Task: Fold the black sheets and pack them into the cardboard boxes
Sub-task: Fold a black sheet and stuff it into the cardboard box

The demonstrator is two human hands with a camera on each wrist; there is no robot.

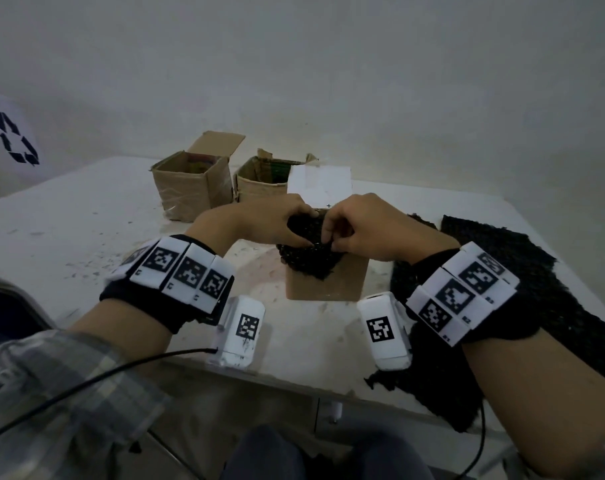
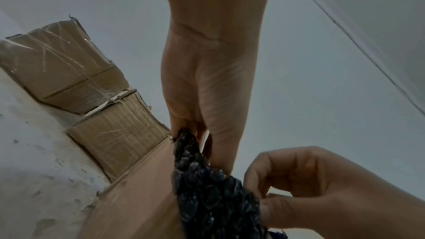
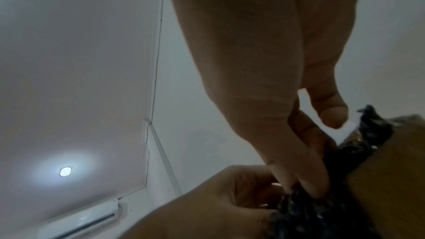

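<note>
Mid-pack, judging by the layout. Near cardboard box as landmark: folded black sheet bunched at its open top, part inside, part bulging over the front wall. Left hand above the box's left side, fingers curled into the sheet, pressing it down. Right hand above the right side, thumb and fingertips pinching the sheet's edge. Behind the box, 2 more cardboard boxes: far-left box and middle box, both open, contents too dim to name. Right of the box, loose black sheets flat on the table, unfolded. Left to do, probably: seating this sheet fully, then folding and packing those.
</note>
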